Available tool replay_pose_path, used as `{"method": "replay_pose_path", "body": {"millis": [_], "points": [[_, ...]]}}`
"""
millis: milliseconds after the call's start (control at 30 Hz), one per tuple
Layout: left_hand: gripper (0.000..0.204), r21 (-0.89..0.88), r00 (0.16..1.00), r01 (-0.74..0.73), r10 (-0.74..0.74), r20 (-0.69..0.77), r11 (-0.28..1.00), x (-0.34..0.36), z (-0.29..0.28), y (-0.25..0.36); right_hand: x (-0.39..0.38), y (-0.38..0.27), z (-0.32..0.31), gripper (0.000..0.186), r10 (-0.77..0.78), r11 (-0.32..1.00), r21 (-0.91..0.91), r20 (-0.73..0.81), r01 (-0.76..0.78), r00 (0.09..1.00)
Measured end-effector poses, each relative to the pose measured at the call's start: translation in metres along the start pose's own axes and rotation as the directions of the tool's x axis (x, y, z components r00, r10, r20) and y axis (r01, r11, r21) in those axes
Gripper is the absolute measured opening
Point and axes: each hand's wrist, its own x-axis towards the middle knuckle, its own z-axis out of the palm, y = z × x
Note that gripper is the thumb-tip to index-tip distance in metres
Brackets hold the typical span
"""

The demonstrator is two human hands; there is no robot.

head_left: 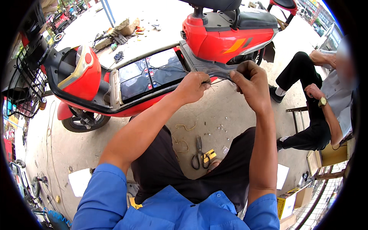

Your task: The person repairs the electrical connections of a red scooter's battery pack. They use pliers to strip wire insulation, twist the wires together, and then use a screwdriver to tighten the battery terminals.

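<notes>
My left hand (195, 86) pinches a thin wire (215, 83) with fine loose strands beside its fingertips. My right hand (249, 82), a little to its right, has thumb and fingers closed on the same dark wire. Both hands are in front of a red scooter (207, 42) with an open floor compartment. Several dark batteries (131, 78) with red terminals and black leads lie in it, just left of my hands. On the ground between my legs lie black-handled scissors (198, 151), a yellow card (210, 155) and loose yellowish cord (186, 126).
A seated person (326, 115) is close on my right. Rubble (120, 30) lies behind the scooter. Cardboard boxes (297, 197) and wire mesh are at lower right, cables and a blue coiled hose (57, 216) at lower left. The scooter's front basket (27, 84) juts out left.
</notes>
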Motion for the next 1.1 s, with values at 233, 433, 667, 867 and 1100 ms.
{"method": "replay_pose_path", "body": {"millis": [233,433,667,867,1100], "points": [[0.010,-0.009,0.998,0.054,-0.053,0.012,0.999,-0.005,0.000,-0.007,-0.007,0.101,0.027,0.047,0.036,0.997,-0.066,0.120,-0.028,0.992],[0.010,0.006,0.999,0.042,-0.042,0.014,0.999,-0.002,0.004,-0.004,-0.004,0.110,0.042,0.031,0.087,0.996,-0.002,0.196,-0.088,0.977],[0.010,0.003,1.000,0.023,-0.023,-0.008,1.000,-0.003,0.001,0.002,-0.001,0.108,0.049,0.025,0.302,0.927,0.155,0.230,-0.341,0.925],[0.011,-0.002,1.000,0.019,-0.019,-0.016,1.000,-0.003,0.003,0.004,-0.003,0.118,0.056,0.016,0.503,0.216,0.614,0.597,-0.759,0.626],[0.008,-0.162,0.986,0.155,-0.163,-0.035,0.975,-0.003,-0.004,0.005,-0.009,0.115,0.052,0.017,0.191,0.969,0.163,-0.020,-0.185,0.981]]}}
